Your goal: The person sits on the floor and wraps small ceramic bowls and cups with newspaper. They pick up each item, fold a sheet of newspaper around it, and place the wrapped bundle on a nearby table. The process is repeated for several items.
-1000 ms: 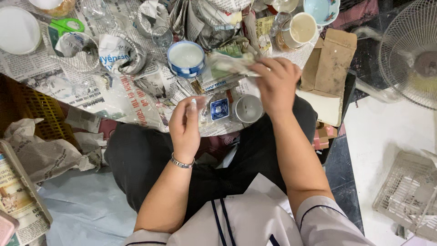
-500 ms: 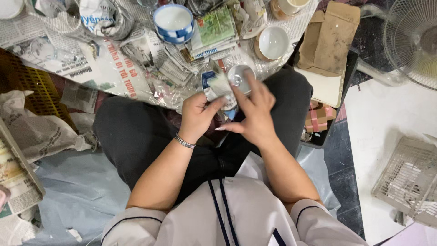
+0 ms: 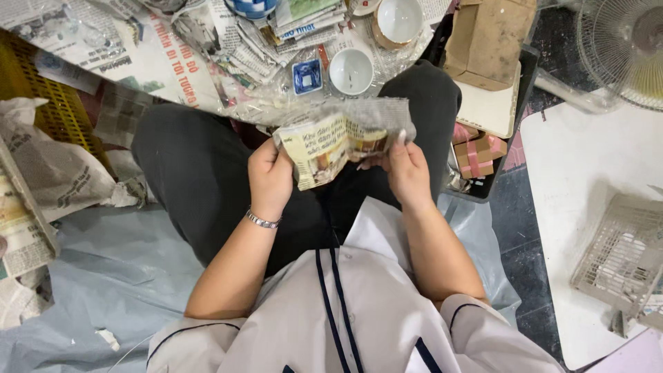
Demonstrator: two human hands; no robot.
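Brown cardboard box (image 3: 487, 41) top right; pink-taped cartons (image 3: 476, 153) below it.

Ahead of the lap, toward the top of the frame, the way is crowded: a small white bowl (image 3: 351, 70), a blue square dish (image 3: 307, 76) and crumpled newspapers (image 3: 173, 59) lie close together. A cardboard box (image 3: 487, 41) blocks the upper right. Open room remains over the grey plastic sheet (image 3: 90, 276) at lower left and the white board (image 3: 587, 166) at right.

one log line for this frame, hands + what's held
left hand: grips left edge of newspaper wrap | right hand: grips its right edge | wrap: over lap, contents hidden | nearby: white cup, small blue dish
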